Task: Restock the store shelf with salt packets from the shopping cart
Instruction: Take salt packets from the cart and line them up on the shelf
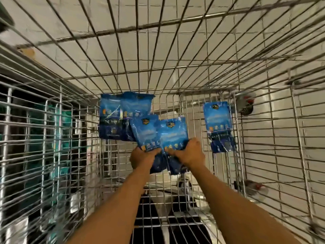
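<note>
I look down into a wire shopping cart [175,173] with several blue salt packets on its floor. My left hand [143,156] grips the lower edge of one packet [146,131]. Beside it, my right hand [188,153] grips a second packet [173,132]. Two more packets [121,113] overlap at the far left of the cart floor. A single packet [219,124] lies apart at the right, against the cart's side wall.
Wire walls of the cart [52,138] rise on all sides of my arms. Pale tiled floor [175,41] shows through the mesh. Dark shelving with teal goods [35,129] stands beyond the left wall. Cart wheels [245,104] show at the right.
</note>
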{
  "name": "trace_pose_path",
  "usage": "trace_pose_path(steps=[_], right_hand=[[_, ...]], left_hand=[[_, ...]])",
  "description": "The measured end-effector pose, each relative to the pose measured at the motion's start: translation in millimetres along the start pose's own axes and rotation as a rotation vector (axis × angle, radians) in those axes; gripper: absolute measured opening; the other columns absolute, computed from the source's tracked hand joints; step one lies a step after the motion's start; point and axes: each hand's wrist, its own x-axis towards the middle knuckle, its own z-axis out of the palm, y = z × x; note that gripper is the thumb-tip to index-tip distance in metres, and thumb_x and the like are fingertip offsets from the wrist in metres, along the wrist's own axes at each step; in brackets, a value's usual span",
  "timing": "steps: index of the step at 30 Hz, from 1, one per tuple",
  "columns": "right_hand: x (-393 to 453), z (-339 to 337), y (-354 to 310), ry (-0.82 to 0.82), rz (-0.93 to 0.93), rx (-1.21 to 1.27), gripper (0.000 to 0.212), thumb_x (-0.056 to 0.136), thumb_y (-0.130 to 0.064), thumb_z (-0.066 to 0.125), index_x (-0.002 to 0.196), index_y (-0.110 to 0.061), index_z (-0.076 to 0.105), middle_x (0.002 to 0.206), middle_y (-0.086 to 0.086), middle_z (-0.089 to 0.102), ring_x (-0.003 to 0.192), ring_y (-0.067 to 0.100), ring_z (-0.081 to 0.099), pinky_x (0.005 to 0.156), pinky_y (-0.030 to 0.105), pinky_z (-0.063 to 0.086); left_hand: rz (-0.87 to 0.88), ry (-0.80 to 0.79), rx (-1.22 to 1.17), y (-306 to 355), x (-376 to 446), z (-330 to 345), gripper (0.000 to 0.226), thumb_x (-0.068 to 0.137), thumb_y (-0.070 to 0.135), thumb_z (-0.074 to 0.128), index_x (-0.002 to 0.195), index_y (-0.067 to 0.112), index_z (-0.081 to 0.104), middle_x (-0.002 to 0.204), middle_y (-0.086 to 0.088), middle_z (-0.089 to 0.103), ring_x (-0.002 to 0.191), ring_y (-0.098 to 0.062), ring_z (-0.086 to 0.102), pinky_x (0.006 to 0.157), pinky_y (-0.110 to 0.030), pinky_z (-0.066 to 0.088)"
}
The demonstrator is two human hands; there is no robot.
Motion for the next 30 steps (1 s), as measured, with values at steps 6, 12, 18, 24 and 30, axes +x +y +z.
trace_pose_path(steps=[6,12,18,24,30], right_hand=[[-15,10,29,0.009,-0.018,0.458,0.049,0.060,-0.023,0.095,0.100,-0.011,0.072,0.094,0.005,0.077,0.073,0.004,0.071,0.059,0.016,0.055],[-42,7,33,-0.127,0.054,0.736,0.045,0.070,-0.002,0.086,0.109,-0.009,0.065,0.104,0.008,0.075,0.090,0.020,0.074,0.073,0.029,0.060],[-92,-45,29,-0.311,0.148,0.933,0.050,0.060,-0.014,0.088,0.106,-0.011,0.071,0.101,0.014,0.076,0.091,0.034,0.074,0.076,0.046,0.061],[-176,-129,-2,-0.239,0.023,0.938,0.065,0.059,-0.032,0.093,0.118,-0.020,0.068,0.110,0.000,0.076,0.108,0.023,0.069,0.104,0.046,0.049],[-276,-205,-49,-0.179,-0.152,1.017,0.091,0.048,-0.040,0.097,0.130,-0.024,0.061,0.125,0.005,0.069,0.117,0.030,0.064,0.106,0.054,0.045]], left_hand=[[0.168,-0.070,0.050,-18,1,-8,0.026,0.073,0.023,0.084,0.081,0.030,0.061,0.071,0.020,0.061,0.066,-0.006,0.059,0.054,-0.016,0.039],[0.161,-0.192,-0.038,-24,-6,-31,0.033,0.080,0.010,0.078,0.110,0.009,0.066,0.094,0.000,0.071,0.078,-0.010,0.066,0.056,-0.013,0.050],[0.123,-0.268,-0.141,15,-52,-77,0.045,0.071,0.026,0.087,0.108,0.012,0.067,0.093,0.001,0.072,0.088,-0.017,0.068,0.068,-0.022,0.054],[0.179,-0.307,-0.187,81,-150,-135,0.069,0.062,0.043,0.090,0.120,0.016,0.063,0.117,0.002,0.067,0.111,-0.021,0.062,0.087,-0.034,0.053],[0.426,-0.338,-0.241,134,-260,-214,0.040,0.074,0.019,0.083,0.110,0.014,0.067,0.109,-0.008,0.074,0.080,-0.002,0.071,0.057,-0.011,0.052]])
